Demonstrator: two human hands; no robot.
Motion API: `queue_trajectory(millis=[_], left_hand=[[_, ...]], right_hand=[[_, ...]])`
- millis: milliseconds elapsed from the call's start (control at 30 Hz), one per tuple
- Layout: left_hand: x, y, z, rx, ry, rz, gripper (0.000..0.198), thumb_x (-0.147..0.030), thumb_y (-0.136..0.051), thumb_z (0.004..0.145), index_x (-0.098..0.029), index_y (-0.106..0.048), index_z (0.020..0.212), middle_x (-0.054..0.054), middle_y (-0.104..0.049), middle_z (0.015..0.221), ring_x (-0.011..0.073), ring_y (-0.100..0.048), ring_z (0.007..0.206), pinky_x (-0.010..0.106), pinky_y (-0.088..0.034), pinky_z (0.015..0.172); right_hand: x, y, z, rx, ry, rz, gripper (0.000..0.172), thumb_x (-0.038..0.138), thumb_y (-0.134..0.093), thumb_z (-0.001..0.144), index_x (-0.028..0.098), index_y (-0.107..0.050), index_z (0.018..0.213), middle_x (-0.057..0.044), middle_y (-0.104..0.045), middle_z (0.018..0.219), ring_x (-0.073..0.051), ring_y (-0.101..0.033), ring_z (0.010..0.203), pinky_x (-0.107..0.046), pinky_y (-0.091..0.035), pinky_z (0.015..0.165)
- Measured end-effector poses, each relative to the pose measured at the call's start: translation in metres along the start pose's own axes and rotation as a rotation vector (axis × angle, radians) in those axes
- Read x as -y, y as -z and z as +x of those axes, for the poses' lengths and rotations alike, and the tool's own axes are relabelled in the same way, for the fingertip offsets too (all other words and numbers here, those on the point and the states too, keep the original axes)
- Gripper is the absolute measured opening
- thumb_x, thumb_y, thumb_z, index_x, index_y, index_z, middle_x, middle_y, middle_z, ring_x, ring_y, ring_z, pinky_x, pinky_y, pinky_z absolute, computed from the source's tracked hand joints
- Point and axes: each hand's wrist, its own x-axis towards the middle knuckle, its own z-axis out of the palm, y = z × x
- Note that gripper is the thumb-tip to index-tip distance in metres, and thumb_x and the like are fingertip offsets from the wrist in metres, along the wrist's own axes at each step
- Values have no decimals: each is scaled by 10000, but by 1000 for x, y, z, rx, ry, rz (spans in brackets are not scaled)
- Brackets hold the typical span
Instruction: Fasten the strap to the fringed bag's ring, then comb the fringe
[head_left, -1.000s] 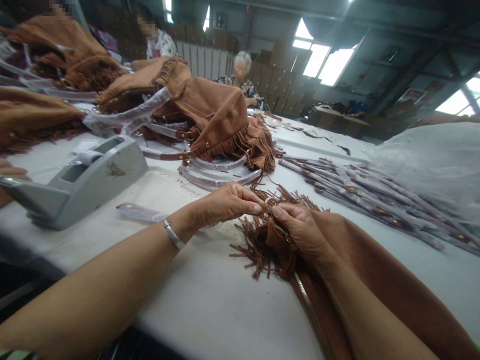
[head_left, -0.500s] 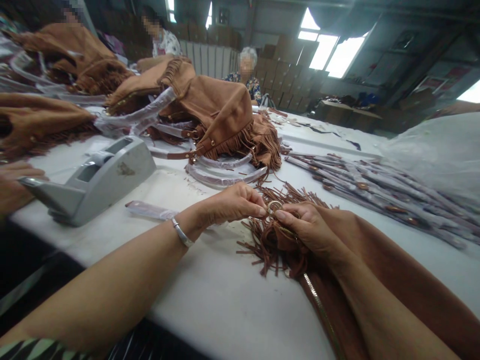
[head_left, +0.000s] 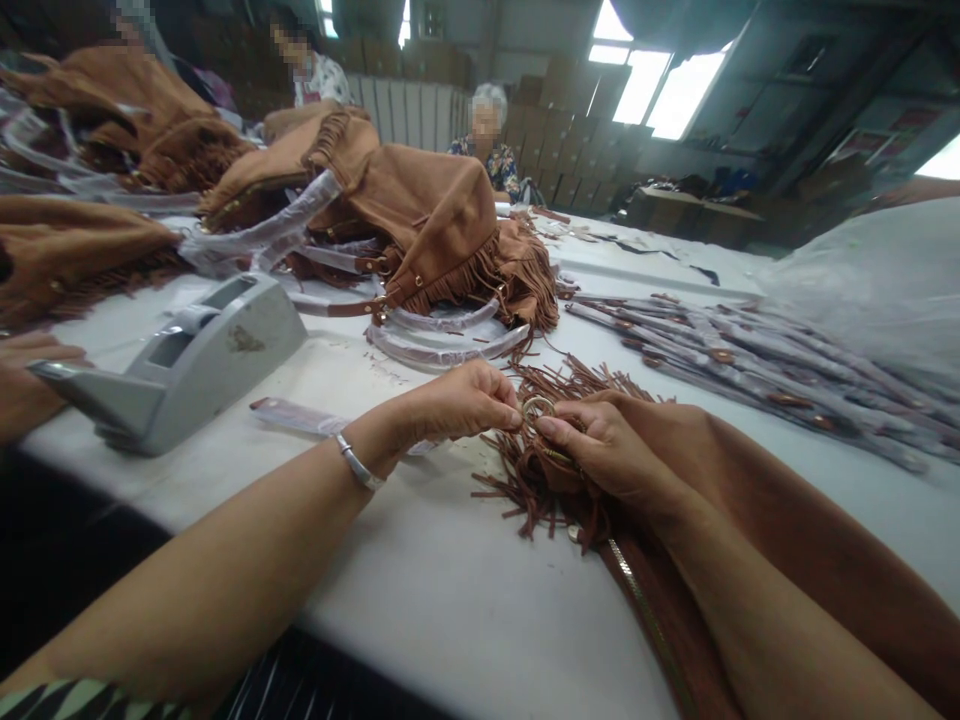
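Note:
A brown bag (head_left: 765,500) with fringe and a gold zipper lies on the table at the right, under my right forearm. My right hand (head_left: 611,445) is closed on its gathered fringed part, thumb pressed beside a gold-coloured metal ring (head_left: 538,402). From the other side my left hand (head_left: 472,400), fingers pinched together, meets the ring's left edge. Exactly what lies between the left fingertips is partly hidden. Behind the left wrist lies a plastic-wrapped strap (head_left: 292,416).
A grey tape dispenser (head_left: 199,365) stands left, with another person's hand (head_left: 34,380) beside it. Brown fringed bags (head_left: 427,220) with wrapped handles are heaped behind. Wrapped straps (head_left: 742,365) lie at right, near clear plastic sheeting (head_left: 885,280). People sit across the table.
The view has shifted slightly, so most things appear a little further left. Both hands keep their places at the ring, with barely any change in grip.

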Motion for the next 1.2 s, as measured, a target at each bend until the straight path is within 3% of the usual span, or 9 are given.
queue_trajectory(millis=[233,800,1033,1200], left_hand=[[-9,0,-6,42,79,14,118,-206,-637,652,-113,-570,680,-79,-375,416,26,-250,348,184,-119,350],[-4,-4,-4,-71,70,-96,188,-299,-652,694,-136,-559,699,-70,-419,428,30,-304,328,156,-185,314],[-5,-12,-5,-114,-20,-95,193,-282,-647,709,-125,-539,680,-68,-416,417,18,-289,321,147,-149,312],[-6,-16,-4,-177,-47,-138,226,-308,-632,749,-139,-498,682,-57,-457,417,21,-309,306,131,-178,300]], right_hand=[[-2,0,1,51,16,-38,371,442,-522,822,156,-486,589,22,-428,569,-87,-379,537,-215,-297,489],[-6,-2,2,-53,30,25,347,428,-522,825,159,-496,607,23,-430,577,-86,-365,534,-213,-287,481],[-6,1,0,8,-1,27,352,438,-496,834,159,-489,620,18,-430,577,-91,-377,536,-214,-299,479],[-4,-11,3,130,98,-86,316,402,-522,819,154,-536,624,5,-486,594,-102,-427,559,-228,-336,537]])
